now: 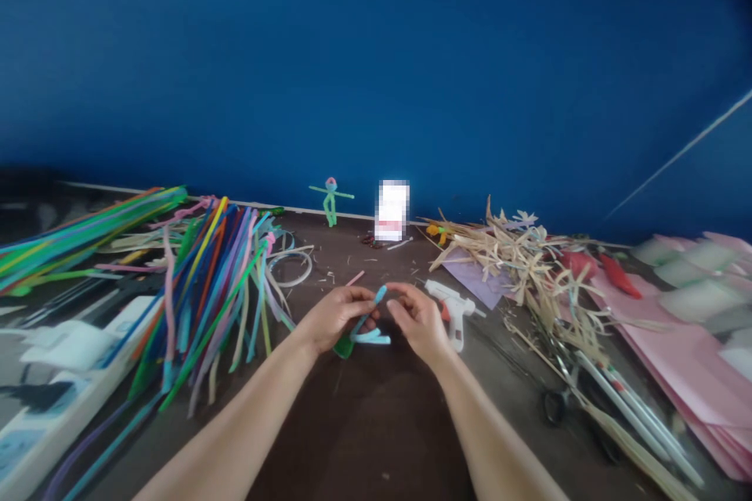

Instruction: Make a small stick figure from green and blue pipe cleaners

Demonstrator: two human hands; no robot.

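My left hand (336,316) is closed around a light-blue pipe cleaner (371,313) whose tip sticks up between my hands, with a green piece (343,347) below the fingers. My right hand (418,321) pinches the same blue pipe cleaner near its upper end. More of the blue strand (374,339) lies looped on the dark brown table (364,423) under my hands. A small green pipe-cleaner figure (330,201) stands by the far wall.
A heap of coloured pipe cleaners (217,282) spreads at the left. A white glue gun (453,308) lies right of my right hand. Dried straw (522,258), scissors (558,391) and pink paper sheets (687,352) fill the right side. A blue wall (376,55) stands behind.
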